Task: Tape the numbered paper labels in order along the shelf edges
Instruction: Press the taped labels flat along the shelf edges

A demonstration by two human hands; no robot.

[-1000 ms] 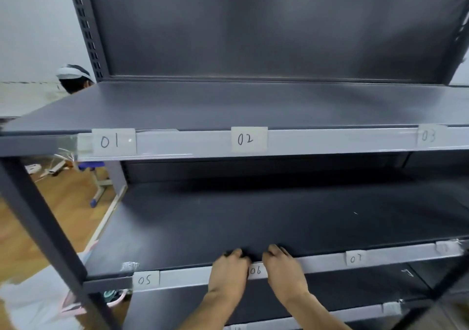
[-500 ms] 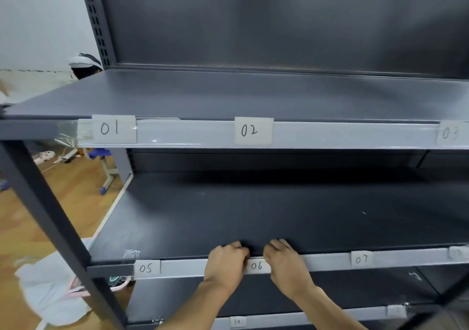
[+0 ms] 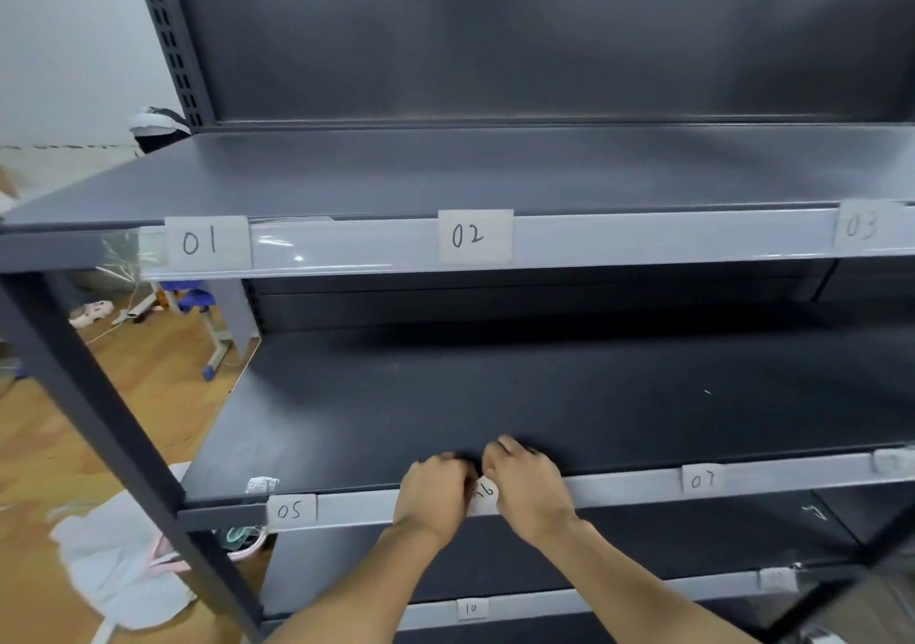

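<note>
Paper label 06 (image 3: 484, 494) sits on the grey front strip (image 3: 624, 487) of the middle shelf, tilted and mostly covered. My left hand (image 3: 435, 497) and my right hand (image 3: 530, 490) flank it, fingers curled over the shelf lip and pinching its two sides. On the same strip are label 05 (image 3: 291, 511) to the left and label 07 (image 3: 702, 480) to the right. The top shelf edge carries label 01 (image 3: 207, 242), label 02 (image 3: 475, 236) and label 03 (image 3: 861, 225). Label 10 (image 3: 470, 609) is on the lowest edge.
A dark slanted upright (image 3: 99, 411) crosses the left foreground. A crumpled bit of tape (image 3: 262, 485) lies on the middle shelf's left corner. A white bag (image 3: 114, 559) lies on the wooden floor; desk legs (image 3: 218, 361) stand behind the rack.
My two hands have closed in on label 06, covering most of it, and the label now looks tilted. The view has shifted slightly to the left and down.
</note>
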